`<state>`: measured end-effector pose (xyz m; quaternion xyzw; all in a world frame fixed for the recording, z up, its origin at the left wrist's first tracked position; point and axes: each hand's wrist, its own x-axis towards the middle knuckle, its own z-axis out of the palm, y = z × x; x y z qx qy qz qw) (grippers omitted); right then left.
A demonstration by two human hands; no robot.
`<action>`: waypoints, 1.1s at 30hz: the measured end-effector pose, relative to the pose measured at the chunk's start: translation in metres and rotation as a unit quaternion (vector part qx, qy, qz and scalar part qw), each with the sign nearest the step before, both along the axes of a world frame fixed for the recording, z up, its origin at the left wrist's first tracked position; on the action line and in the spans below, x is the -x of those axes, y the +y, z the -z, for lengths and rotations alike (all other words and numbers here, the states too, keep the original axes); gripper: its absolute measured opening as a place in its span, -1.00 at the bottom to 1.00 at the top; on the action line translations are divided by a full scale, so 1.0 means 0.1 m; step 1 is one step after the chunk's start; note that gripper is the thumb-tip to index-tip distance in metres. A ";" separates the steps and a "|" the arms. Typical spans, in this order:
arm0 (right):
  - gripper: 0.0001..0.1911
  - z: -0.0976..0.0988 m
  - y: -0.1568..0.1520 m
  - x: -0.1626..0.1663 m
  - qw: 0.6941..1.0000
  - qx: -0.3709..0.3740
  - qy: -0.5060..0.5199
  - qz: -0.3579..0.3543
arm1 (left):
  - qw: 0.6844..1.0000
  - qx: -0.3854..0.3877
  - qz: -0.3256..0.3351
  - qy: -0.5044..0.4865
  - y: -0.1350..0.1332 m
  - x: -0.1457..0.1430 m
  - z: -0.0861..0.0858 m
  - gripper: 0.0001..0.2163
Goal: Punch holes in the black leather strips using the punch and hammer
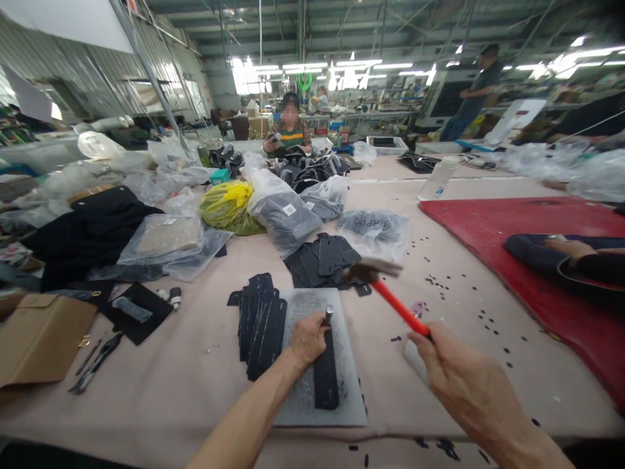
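Note:
My left hand is closed around a short metal punch, held upright on the upper end of a black strip. The strip lies on a grey speckled board. In my right hand is a hammer with a red handle, raised to the right of the punch; its head is blurred. A fanned stack of black cut pieces rests on the board's left side. More black pieces lie just beyond the board.
Small black punched-out bits dot the table. Bagged goods and a yellow bag stand behind. At left are a tan box and a cutter. Another person's hand works over a red mat at right.

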<state>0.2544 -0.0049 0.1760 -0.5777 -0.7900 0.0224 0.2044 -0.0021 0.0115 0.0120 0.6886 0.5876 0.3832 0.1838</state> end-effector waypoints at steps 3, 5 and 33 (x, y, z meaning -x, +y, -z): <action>-0.67 -0.22 0.03 0.08 0.986 0.007 0.163 0.018 | 1.000 0.000 0.000 0.000 0.01 0.00 0.01 -0.84; -0.69 -0.29 0.02 0.15 0.964 0.081 0.253 0.000 | 1.000 0.009 -0.006 0.001 0.02 0.01 0.04 -0.86; -0.61 1.03 -0.61 -0.04 0.757 0.379 0.509 0.156 | 0.997 0.057 -0.018 0.049 0.07 -0.01 0.03 -0.82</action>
